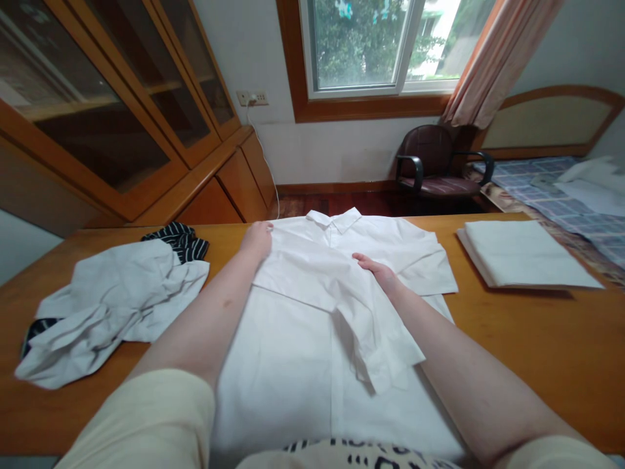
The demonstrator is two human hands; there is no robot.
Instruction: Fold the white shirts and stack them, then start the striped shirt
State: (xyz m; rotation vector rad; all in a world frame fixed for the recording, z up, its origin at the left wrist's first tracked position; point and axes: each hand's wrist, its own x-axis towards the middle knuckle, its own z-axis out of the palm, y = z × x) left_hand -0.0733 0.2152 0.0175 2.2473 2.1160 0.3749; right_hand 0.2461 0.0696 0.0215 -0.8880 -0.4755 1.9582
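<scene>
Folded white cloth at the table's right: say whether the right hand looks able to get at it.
Likely yes. The right hand would have to leave the white shirt, but only a sleeve and some tabletop lie between it and the folded white cloth, with nothing upright blocking.

Home bedroom: bed (549, 124) with checked bedding (537, 192), pink curtain (505, 62), glass-fronted wooden cabinet (141, 91).

The only view looks out from the person's head, forward and steeply down across the table (517, 358). The arms (200, 312) reach in from the bottom corners, nearest the camera; the shirt (293, 332) fills the lower middle, with the window (361, 49) farther off at the top.
</scene>
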